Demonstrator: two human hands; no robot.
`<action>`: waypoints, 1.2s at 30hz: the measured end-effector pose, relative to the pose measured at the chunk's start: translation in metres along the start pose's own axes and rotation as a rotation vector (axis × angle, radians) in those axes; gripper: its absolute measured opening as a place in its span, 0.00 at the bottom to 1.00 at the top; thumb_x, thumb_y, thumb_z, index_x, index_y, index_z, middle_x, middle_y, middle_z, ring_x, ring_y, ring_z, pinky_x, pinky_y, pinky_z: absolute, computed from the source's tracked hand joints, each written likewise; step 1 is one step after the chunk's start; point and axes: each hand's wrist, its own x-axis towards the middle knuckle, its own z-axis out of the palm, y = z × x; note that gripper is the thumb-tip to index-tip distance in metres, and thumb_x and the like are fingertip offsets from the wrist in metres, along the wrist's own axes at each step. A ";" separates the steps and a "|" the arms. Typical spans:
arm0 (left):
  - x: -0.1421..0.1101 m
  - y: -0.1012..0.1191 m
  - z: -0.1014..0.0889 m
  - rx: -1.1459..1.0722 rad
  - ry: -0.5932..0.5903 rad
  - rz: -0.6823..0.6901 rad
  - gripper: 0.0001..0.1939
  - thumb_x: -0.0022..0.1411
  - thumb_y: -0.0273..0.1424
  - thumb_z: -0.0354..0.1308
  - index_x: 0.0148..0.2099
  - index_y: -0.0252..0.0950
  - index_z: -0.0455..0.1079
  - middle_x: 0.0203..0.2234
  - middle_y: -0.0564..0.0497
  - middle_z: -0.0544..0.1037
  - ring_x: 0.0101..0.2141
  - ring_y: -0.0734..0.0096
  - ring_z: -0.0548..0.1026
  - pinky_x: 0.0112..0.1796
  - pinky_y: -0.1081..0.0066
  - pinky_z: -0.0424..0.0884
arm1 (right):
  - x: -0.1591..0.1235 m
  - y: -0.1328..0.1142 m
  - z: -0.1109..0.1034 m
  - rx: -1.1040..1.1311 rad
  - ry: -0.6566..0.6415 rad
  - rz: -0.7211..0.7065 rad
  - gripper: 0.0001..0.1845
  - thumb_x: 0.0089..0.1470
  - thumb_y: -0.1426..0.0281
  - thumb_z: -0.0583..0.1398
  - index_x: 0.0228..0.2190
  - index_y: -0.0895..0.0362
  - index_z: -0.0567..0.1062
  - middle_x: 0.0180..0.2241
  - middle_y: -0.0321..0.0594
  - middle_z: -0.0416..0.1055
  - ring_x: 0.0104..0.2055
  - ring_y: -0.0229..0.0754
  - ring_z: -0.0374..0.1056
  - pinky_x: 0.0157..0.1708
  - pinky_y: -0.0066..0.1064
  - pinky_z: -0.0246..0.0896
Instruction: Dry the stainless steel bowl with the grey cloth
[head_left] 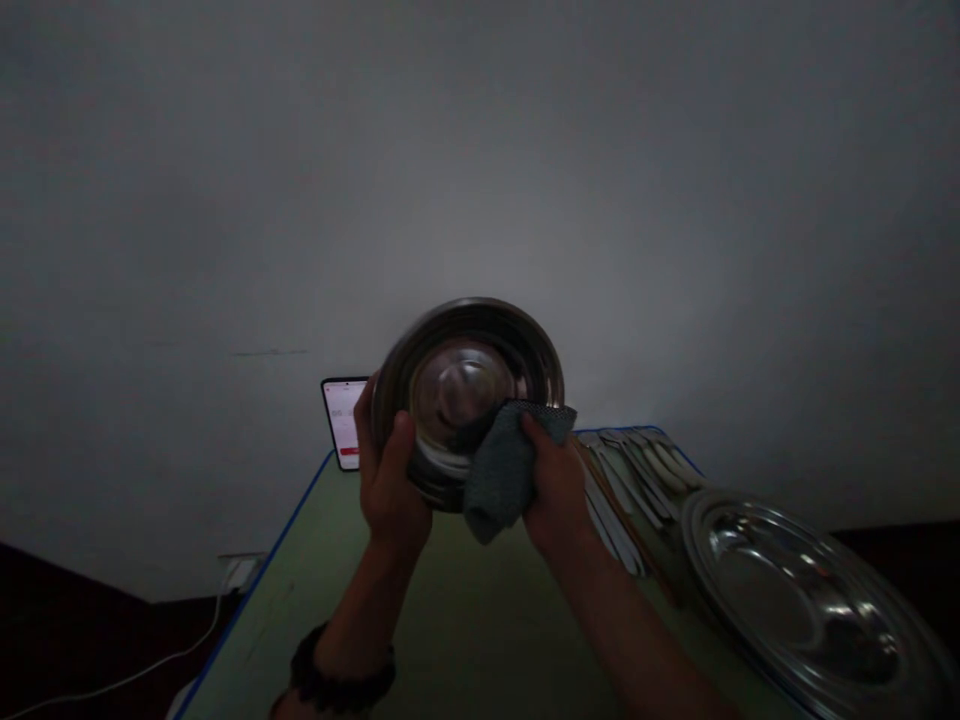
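Bracelet nearest; left fingers grip the bowl at left, right fingers clutch cloth over its lower-right rim.

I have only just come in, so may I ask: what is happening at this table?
A person's left hand holds a shiny metal bowl, tilted above the green table. The right hand holds a grey cloth against the bowl's lower right part. Cutlery lies at the right, near a large metal plate. A lit phone shows behind the left hand.
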 end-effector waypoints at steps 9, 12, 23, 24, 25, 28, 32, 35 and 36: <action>0.013 0.041 -0.022 -0.049 -0.457 -0.372 0.19 0.50 0.35 0.65 0.47 0.41 0.77 0.44 0.46 0.80 0.53 0.48 0.73 0.53 0.54 0.72 | 0.012 -0.059 -0.029 -0.512 -0.315 -0.378 0.20 0.43 0.60 0.69 0.37 0.54 0.74 0.32 0.35 0.77 0.33 0.43 0.71 0.35 0.35 0.66; 0.009 0.042 -0.021 0.014 -0.524 -0.394 0.17 0.50 0.32 0.66 0.45 0.39 0.78 0.42 0.45 0.81 0.54 0.46 0.72 0.54 0.52 0.70 | 0.007 -0.067 -0.029 -0.656 -0.328 -0.490 0.18 0.45 0.59 0.68 0.37 0.54 0.74 0.31 0.35 0.75 0.32 0.42 0.69 0.33 0.34 0.63; -0.024 0.008 0.008 -0.019 -0.148 0.131 0.17 0.60 0.29 0.59 0.51 0.49 0.74 0.50 0.56 0.77 0.57 0.60 0.69 0.60 0.61 0.62 | 0.007 -0.007 -0.009 -0.101 0.001 -0.174 0.24 0.45 0.53 0.65 0.40 0.55 0.72 0.38 0.39 0.76 0.39 0.44 0.73 0.38 0.36 0.68; -0.025 0.000 0.008 -0.015 -0.072 0.172 0.19 0.60 0.28 0.59 0.52 0.50 0.72 0.52 0.58 0.76 0.58 0.62 0.68 0.60 0.62 0.61 | 0.005 -0.001 -0.007 -0.041 -0.017 -0.086 0.23 0.45 0.55 0.66 0.40 0.55 0.72 0.38 0.39 0.77 0.40 0.44 0.74 0.38 0.36 0.69; -0.024 -0.006 0.007 0.001 -0.019 0.187 0.21 0.59 0.27 0.59 0.53 0.50 0.70 0.53 0.58 0.74 0.58 0.63 0.67 0.60 0.62 0.60 | 0.004 0.003 -0.005 -0.007 -0.030 -0.020 0.22 0.44 0.57 0.66 0.39 0.55 0.72 0.38 0.39 0.77 0.39 0.44 0.74 0.38 0.36 0.70; -0.012 -0.014 -0.001 0.024 -0.006 0.048 0.27 0.53 0.26 0.63 0.54 0.49 0.67 0.53 0.56 0.73 0.59 0.61 0.66 0.60 0.62 0.60 | 0.006 0.001 -0.005 -0.020 -0.033 0.030 0.17 0.41 0.64 0.67 0.35 0.55 0.73 0.33 0.37 0.77 0.34 0.43 0.75 0.34 0.35 0.70; 0.012 0.012 -0.012 -0.082 -0.184 -0.209 0.18 0.51 0.32 0.61 0.47 0.45 0.71 0.44 0.52 0.77 0.51 0.57 0.74 0.52 0.59 0.71 | 0.015 -0.028 -0.017 -0.170 -0.113 -0.117 0.18 0.38 0.68 0.69 0.34 0.55 0.73 0.28 0.33 0.77 0.30 0.41 0.72 0.33 0.34 0.69; 0.016 0.040 -0.013 -0.066 -0.306 -0.330 0.12 0.51 0.35 0.62 0.39 0.41 0.75 0.37 0.48 0.79 0.49 0.53 0.76 0.50 0.59 0.74 | 0.016 -0.047 -0.024 -0.391 -0.313 -0.232 0.16 0.41 0.67 0.69 0.35 0.54 0.74 0.30 0.33 0.77 0.32 0.41 0.72 0.34 0.34 0.67; 0.014 0.047 -0.012 -0.063 -0.328 -0.344 0.12 0.51 0.36 0.61 0.40 0.40 0.76 0.38 0.47 0.80 0.49 0.52 0.76 0.50 0.57 0.73 | 0.015 -0.051 -0.025 -0.461 -0.365 -0.272 0.15 0.43 0.66 0.68 0.35 0.54 0.74 0.31 0.34 0.77 0.32 0.41 0.71 0.35 0.34 0.66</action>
